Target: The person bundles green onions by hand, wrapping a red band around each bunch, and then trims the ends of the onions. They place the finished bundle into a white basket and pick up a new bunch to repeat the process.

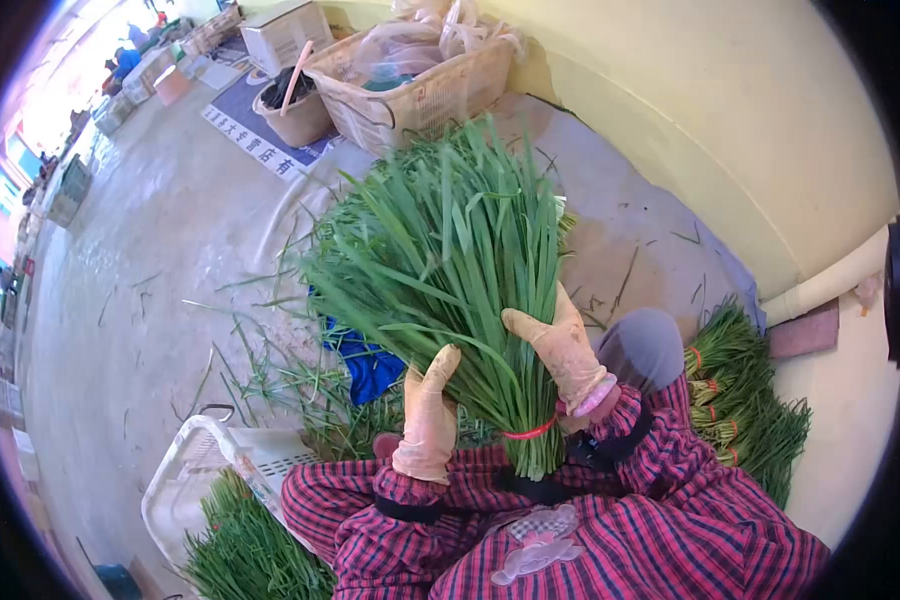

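A large bunch of garlic chives (460,270) stands tilted over my lap, its long leaves fanned out away from me. Near its cut end runs a red band (530,430). My left hand (430,420), in a pale rubber glove, grips the left side of the bunch with the thumb on top. On the right side, my gloved right hand (560,350) is closed around the stalks just above the band, thumb across the leaves. The fingers of both hands are mostly hidden behind the leaves. Blue cloth or plastic (365,365) shows beneath the bunch.
Banded chive bundles (725,400) lie by the wall at right. A white plastic basket (195,450) with more chives (245,545) stands at lower left. Loose leaves litter the floor (160,330). Ahead are a crate (410,105) with plastic bags and a bucket (295,115).
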A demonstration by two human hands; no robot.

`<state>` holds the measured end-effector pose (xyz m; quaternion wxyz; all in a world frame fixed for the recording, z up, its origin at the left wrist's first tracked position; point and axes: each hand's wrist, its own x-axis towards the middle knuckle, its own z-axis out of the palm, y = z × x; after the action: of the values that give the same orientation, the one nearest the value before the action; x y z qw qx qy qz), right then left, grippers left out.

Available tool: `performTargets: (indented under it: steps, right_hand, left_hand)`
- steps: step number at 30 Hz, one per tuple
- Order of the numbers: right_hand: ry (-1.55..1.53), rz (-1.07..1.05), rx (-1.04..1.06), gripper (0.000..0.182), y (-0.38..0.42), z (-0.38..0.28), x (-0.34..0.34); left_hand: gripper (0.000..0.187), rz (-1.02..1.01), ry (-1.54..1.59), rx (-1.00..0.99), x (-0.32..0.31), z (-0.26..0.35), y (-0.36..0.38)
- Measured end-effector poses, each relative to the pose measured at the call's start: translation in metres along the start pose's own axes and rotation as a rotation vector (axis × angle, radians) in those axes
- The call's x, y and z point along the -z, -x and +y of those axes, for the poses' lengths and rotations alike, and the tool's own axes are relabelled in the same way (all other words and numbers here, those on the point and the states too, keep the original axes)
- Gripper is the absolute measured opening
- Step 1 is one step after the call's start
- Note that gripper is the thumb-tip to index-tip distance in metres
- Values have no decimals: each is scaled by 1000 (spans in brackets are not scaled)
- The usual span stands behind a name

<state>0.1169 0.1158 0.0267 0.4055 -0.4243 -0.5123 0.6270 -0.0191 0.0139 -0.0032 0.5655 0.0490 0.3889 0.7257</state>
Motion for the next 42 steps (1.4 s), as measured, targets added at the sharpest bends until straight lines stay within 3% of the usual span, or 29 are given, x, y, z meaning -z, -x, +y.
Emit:
performTargets:
  steps: [3, 10, 13, 15, 16, 17, 19, 20, 23, 24, 29, 32, 34, 35, 37, 39, 41, 42]
  right_hand:
    - [-10, 6, 22, 55, 4, -6, -1]
    - [-48, -77, -65, 66, 1, 4, 6]
    - [113, 4, 94, 74, -9, -1, 9]
    - [448, 159, 586, 75, -10, -25, 10]
    - [567, 191, 715, 61, -5, -49, 2]
    - [569, 192, 715, 61, -4, -67, -2]
    - [1074, -175, 903, 48, -10, -90, -7]
    - [1104, -160, 972, 37, -15, -90, -16]
    - [1322, -258, 1041, 32, -35, -93, -24]
    - [1318, -246, 1103, 17, -39, -93, -25]
    - [1328, -337, 1119, 14, -57, -82, -23]
    - [1186, -236, 1076, 14, -60, -81, -19]
    - [484, 50, 676, 16, -64, -84, -10]
    - [339, 109, 454, 18, -70, -89, 9]
    - [179, 55, 242, 25, -57, -78, 41]
    - [193, -135, 195, 39, -51, -12, 63]
    - [110, -210, -187, 57, -7, -6, 41]
    - [-38, -281, -245, 61, 5, -5, 29]
  left_hand:
    - [41, -69, 4, -37, 5, -6, -2]
    - [22, -1, -55, -137, 14, -13, -3]
    - [21, -1, -86, -159, 10, -11, 2]
    - [20, -11, -92, -172, 8, -11, 4]
    - [21, -3, -125, -181, 8, -11, 5]
    - [21, 5, -159, -188, 7, -13, 6]
    - [22, -12, -167, -171, 7, -15, 6]
    - [22, -22, -177, -157, 6, -15, 5]
    - [23, -40, -181, -131, 1, -14, 8]
    - [23, -39, -179, -133, 2, -15, 8]
    - [24, -57, -170, -95, 5, -18, 6]
    - [25, -61, -143, -106, 9, -20, 3]
    - [26, -62, -101, -112, 10, -19, 3]
    - [28, -65, -62, -121, 9, -18, 4]
    - [28, -63, -25, -104, 12, -12, 0]
    - [32, -69, 7, -90, 14, -4, -3]
    - [34, -74, 72, -54, 8, 3, 0]
    - [34, -75, 65, -48, 10, 3, 0]
